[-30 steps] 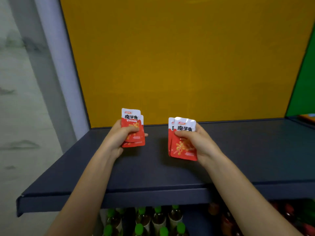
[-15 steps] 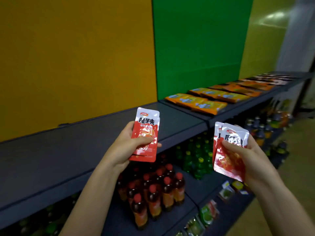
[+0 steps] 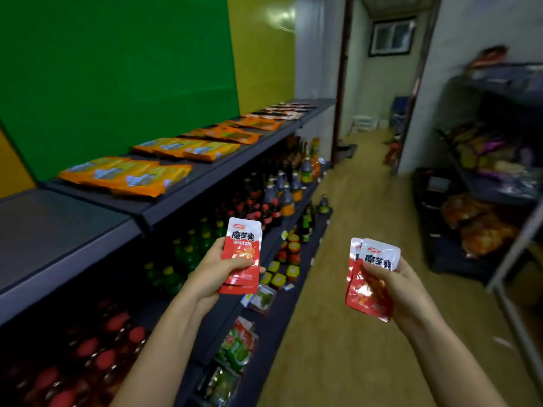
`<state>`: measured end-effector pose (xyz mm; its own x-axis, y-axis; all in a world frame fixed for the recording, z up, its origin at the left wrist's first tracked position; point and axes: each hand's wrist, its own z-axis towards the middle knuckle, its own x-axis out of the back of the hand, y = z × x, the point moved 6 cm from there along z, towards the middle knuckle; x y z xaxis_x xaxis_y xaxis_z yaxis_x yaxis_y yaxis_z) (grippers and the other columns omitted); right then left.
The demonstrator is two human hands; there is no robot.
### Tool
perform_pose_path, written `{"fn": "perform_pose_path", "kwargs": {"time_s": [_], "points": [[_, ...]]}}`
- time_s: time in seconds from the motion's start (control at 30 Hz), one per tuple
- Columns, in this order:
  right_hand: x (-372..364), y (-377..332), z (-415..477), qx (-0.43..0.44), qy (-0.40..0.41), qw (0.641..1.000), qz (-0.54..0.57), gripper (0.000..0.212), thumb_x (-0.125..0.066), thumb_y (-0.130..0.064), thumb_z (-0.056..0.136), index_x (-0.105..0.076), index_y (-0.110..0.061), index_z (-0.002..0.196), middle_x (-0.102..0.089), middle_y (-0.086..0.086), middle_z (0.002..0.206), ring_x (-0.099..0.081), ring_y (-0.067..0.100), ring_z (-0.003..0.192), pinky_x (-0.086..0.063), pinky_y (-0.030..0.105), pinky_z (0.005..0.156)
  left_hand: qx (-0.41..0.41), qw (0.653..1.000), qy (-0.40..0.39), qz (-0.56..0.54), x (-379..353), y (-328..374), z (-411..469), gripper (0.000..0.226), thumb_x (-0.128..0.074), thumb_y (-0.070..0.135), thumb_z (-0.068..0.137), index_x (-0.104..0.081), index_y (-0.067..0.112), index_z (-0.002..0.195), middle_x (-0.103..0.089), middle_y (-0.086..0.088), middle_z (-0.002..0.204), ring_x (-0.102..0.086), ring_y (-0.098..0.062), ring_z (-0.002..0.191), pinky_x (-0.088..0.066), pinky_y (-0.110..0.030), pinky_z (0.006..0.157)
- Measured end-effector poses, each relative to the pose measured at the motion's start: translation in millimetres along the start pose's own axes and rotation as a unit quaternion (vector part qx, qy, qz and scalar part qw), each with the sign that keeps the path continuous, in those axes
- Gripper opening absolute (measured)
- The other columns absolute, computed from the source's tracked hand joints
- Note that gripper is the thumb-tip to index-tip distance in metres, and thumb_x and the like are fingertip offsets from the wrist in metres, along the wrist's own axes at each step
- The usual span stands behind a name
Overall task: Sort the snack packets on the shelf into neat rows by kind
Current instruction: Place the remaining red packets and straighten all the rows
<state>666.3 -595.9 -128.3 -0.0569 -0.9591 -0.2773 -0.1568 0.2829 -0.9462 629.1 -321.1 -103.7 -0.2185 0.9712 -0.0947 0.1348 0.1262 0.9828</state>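
left hand: fingers behind and thumb across the front of the left stack, at least two red-and-white snack packets held upright with the print facing the camera. the grip is clamped on this stack, as in the earlier frames.

right hand: thumb and fingers pinch the right stack, two overlapping packets of the same kind, tilted slightly. the hold is unchanged.

the two stacks are well apart and do not touch.

change from the earlier frames: the view has swung further right along the aisle. one second ago both stacks were over the top shelf. now that shelf lies up and to the left of the left-hand grip, and neither stack is over it. bottles on the lower shelves sit behind the left-hand grip. the floor lies behind the right-hand grip.

orange packets lie in rows on the top shelf, above and beyond the left-hand grip, in front of the green panel. a doorway and an opposite rack have come into view beyond the right-hand grip.
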Motion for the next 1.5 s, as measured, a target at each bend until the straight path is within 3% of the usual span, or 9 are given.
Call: {"fn": "perform_pose_path", "kwargs": {"time_s": [0.13, 0.3, 0.53, 0.67, 0.9, 1.07, 1.23, 1.4, 1.5], "points": [[48, 13, 30, -0.003, 0.056, 0.998, 0.009, 0.034, -0.053, 0.005, 0.087, -0.055, -0.008, 0.119, -0.065, 0.013, 0.088, -0.059, 0.026, 0.071, -0.049, 0.028, 0.059, 0.046, 0.998, -0.053, 0.003, -49, -29, 63, 0.045, -0.059, -0.006, 0.083, -0.045, 0.012, 0.122, -0.068, -0.012, 0.098, -0.073, -0.020, 0.064, -0.055, -0.026, 0.048], [71, 23, 99, -0.011, 0.097, 0.995, -0.011, 0.028, -0.052, 0.008, 0.088, -0.057, -0.011, 0.107, -0.064, 0.009, 0.075, -0.062, 0.013, 0.051, -0.051, 0.022, 0.046, 0.086, 0.990, -0.107, 0.021, -104, -55, 147, 0.043, -0.057, -0.008, 0.084, -0.045, 0.011, 0.121, -0.067, -0.011, 0.094, -0.073, -0.020, 0.060, -0.056, -0.027, 0.048], [68, -40, 247, 0.041, 0.129, 0.990, -0.050, 0.026, -0.055, 0.005, 0.086, -0.053, 0.004, 0.113, -0.057, 0.013, 0.076, -0.049, 0.019, 0.060, -0.040, 0.029, 0.056, 0.051, 0.990, -0.128, 0.029, -148, -10, 298, 0.041, -0.055, -0.010, 0.084, -0.044, 0.007, 0.120, -0.066, -0.012, 0.094, -0.071, -0.015, 0.054, -0.055, -0.022, 0.046], [69, -72, 313, 0.065, 0.123, 0.990, -0.033, 0.022, -0.056, 0.003, 0.087, -0.056, -0.005, 0.108, -0.061, 0.007, 0.075, -0.058, 0.012, 0.053, -0.047, 0.024, 0.048, 0.028, 0.989, -0.146, 0.022, -178, 16, 373, 0.044, -0.057, -0.007, 0.083, -0.044, 0.012, 0.121, -0.066, -0.015, 0.104, -0.073, -0.021, 0.062, -0.059, -0.031, 0.058], [90, -71, 410, 0.026, 0.160, 0.987, -0.006, 0.019, -0.052, 0.001, 0.090, -0.057, -0.011, 0.103, -0.062, 0.003, 0.067, -0.057, 0.002, 0.041, -0.047, 0.019, 0.046, 0.057, 0.990, -0.131, 0.002, -226, 5, 471, 0.039, -0.055, -0.008, 0.084, -0.045, 0.014, 0.114, -0.066, -0.010, 0.097, -0.072, -0.020, 0.059, -0.057, -0.025, 0.051], [112, -72, 492, -0.009, 0.151, 0.989, -0.004, 0.016, -0.052, 0.001, 0.090, -0.057, -0.007, 0.102, -0.066, -0.001, 0.056, -0.059, 0.005, 0.040, -0.047, 0.017, 0.042, 0.065, 0.990, -0.124, 0.007, -268, -5, 543, 0.032, -0.054, -0.010, 0.084, -0.049, 0.019, 0.098, -0.066, -0.017, 0.101, -0.072, -0.023, 0.059, -0.059, -0.032, 0.057], [140, -103, 594, -0.013, 0.120, 0.993, -0.007, 0.019, -0.052, 0.001, 0.090, -0.056, -0.004, 0.108, -0.065, 0.008, 0.076, -0.061, 0.013, 0.054, -0.051, 0.023, 0.049, 0.050, 0.993, -0.103, -0.008, -327, 8, 627, 0.031, -0.052, -0.009, 0.085, -0.049, 0.018, 0.099, -0.066, -0.016, 0.097, -0.072, -0.025, 0.059, -0.058, -0.038, 0.060], [166, -167, 701, 0.027, 0.074, 0.996, -0.046, 0.016, -0.051, 0.002, 0.091, -0.055, -0.007, 0.103, -0.058, -0.007, 0.050, -0.046, 0.001, 0.036, -0.038, 0.014, 0.038, 0.024, 0.995, -0.095, -0.020, -397, 36, 704, 0.033, -0.050, -0.008, 0.086, -0.047, 0.020, 0.105, -0.066, -0.011, 0.099, -0.073, -0.023, 0.061, -0.058, -0.030, 0.053], [174, -191, 758, 0.045, 0.052, 0.997, -0.046, 0.021, -0.051, 0.001, 0.091, -0.057, -0.007, 0.109, -0.065, 0.001, 0.072, -0.058, 0.010, 0.055, -0.048, 0.022, 0.051, 0.014, 0.996, -0.083, -0.023, -428, 44, 744, 0.036, -0.049, -0.008, 0.086, -0.045, 0.018, 0.112, -0.065, -0.010, 0.101, -0.073, -0.021, 0.061, -0.057, -0.027, 0.051]]}}
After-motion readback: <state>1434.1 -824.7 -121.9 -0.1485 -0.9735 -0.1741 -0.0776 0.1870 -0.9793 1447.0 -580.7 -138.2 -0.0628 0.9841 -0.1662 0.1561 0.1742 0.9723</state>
